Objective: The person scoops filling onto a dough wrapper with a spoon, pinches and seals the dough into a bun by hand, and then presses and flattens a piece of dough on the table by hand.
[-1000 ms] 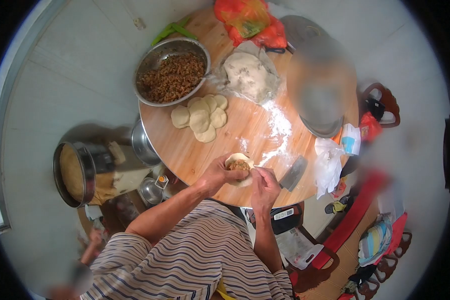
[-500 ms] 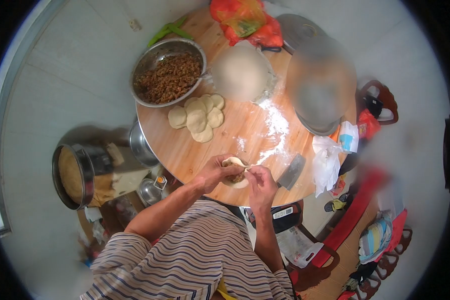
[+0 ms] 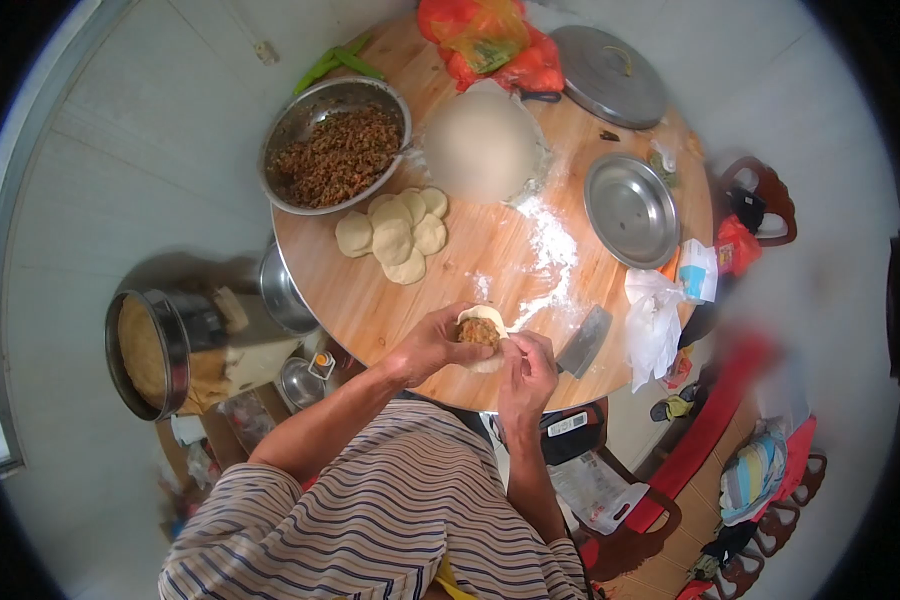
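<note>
At the near edge of the round wooden table point(image 3: 340, 290), my left hand point(image 3: 432, 346) cradles a dough wrapper point(image 3: 485, 365) with brown filling point(image 3: 478, 332) showing in its middle. My right hand point(image 3: 528, 376) pinches the right edge of the same wrapper. Several flat dough rounds point(image 3: 392, 240) lie overlapping farther up the table. Beyond them, at the left, is a metal bowl point(image 3: 273, 170) of brown minced filling point(image 3: 340, 155). A pale dough mass point(image 3: 482, 145), blurred, lies near white flour point(image 3: 553, 255).
A cleaver point(image 3: 584, 343) lies right of my right hand. On the table's right are an empty metal dish point(image 3: 631, 212), a round lid point(image 3: 610, 75) and a white plastic bag point(image 3: 654, 325). Red bags point(image 3: 530, 65) and green peppers point(image 3: 340, 62) sit at the far edge.
The wrapper's edge was folded over the filling half a second ago; now the wrapper is more open and the filling shows more. Both hands have stayed on it.
</note>
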